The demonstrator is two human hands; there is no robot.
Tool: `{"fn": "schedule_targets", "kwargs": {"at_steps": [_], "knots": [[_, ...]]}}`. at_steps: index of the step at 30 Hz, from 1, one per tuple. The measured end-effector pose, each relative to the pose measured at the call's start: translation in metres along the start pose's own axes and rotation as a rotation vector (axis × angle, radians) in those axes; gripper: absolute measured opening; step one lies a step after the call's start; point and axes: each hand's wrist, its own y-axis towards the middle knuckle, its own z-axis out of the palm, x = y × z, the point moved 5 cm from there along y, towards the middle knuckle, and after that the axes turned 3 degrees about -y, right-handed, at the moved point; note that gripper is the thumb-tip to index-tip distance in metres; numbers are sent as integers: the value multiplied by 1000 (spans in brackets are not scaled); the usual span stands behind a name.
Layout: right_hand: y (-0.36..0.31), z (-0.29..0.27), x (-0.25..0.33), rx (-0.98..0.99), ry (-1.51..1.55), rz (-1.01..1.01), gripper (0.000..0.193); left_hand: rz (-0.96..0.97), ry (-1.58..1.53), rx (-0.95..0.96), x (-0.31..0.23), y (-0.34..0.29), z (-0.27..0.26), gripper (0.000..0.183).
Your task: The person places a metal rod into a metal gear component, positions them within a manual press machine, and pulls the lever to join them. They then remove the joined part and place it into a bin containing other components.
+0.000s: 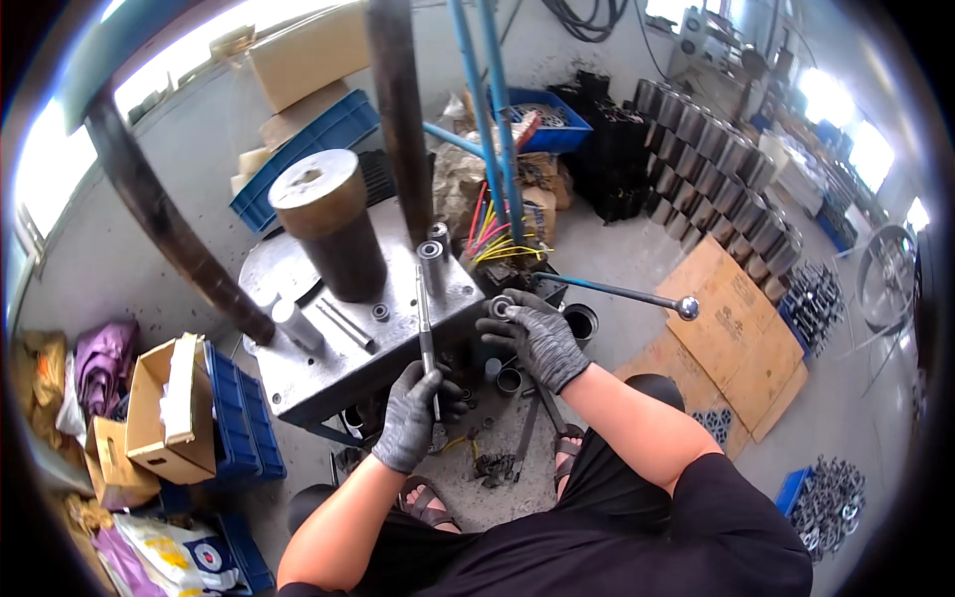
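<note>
My left hand point(410, 418), in a dark grey glove, is closed around the lower part of a slim metal shaft point(425, 316). The shaft points up and away from me, over the front of a thick steel press table point(298, 383). My right hand point(542, 343), gloved the same way, pinches a small round metal ring point(501, 308) just off the table's right corner. Shaft and ring are apart. A short hollow metal sleeve point(431, 261) stands on the table beyond the shaft. Left of it lie a small dark ring point(380, 312) and two thin rods point(344, 324).
A thick press ram point(338, 234) rises over the table between dark posts point(403, 129). A blue lever with a ball end point(686, 307) juts out on the right. Blue crates point(239, 418) and cartons stand left; stacked metal cylinders point(711, 149) and flat cardboard point(726, 318) lie right.
</note>
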Motion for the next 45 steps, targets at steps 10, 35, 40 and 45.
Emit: {"fn": "schedule_targets", "kwargs": {"at_steps": [10, 35, 40, 45], "knots": [[-18, 8, 30, -55, 148, -134, 39, 22, 455, 139, 11, -5, 24, 26], [-41, -24, 69, 629, -1537, -77, 47, 619, 1245, 351, 11, -3, 49, 27], [-90, -181, 160, 109, -1910, 39, 51, 505, 1215, 376, 8, -11, 55, 26], [-226, -408, 150, -644, -1135, 173, 37, 455, 1195, 433, -6, -35, 83, 28]]}}
